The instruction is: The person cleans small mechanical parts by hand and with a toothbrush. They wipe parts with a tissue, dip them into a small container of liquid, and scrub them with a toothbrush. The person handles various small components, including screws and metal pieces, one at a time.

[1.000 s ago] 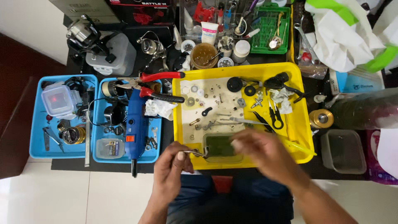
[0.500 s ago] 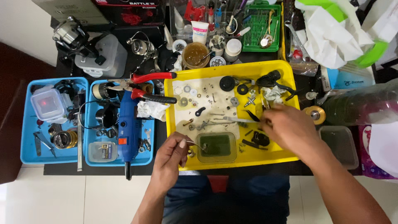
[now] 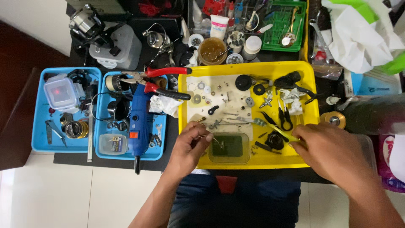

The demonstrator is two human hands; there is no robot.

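The left hand pinches a thin metal piece between thumb and fingers, its far end reaching over the small dish of murky green liquid. The right hand closes on the handle end of a toothbrush; how tightly it closes cannot be told, as the fingers hide the handle.

The toothbrush lies on the yellow tray, its long axis running from the tray's near right corner up towards the tray's middle, head pointing away from the right hand. It is slim and yellow-green, with the bristle head pale. The metal piece is short and wire-like, slanting from the left hand down to the right, at the tray's near left part. The dish is a clear rounded rectangle against the tray's near edge.

At the bench's far edge stand a white tube with a coloured band and a round tub of brown grease. Left of the yellow tray sit two blue trays: the inner one holds a blue rotary tool lying lengthwise and a small clear box with a blue label at its near corner; the outer one holds a clear lidded box with a red spot on top. Red-handled pliers bridge the inner blue tray's far edge.
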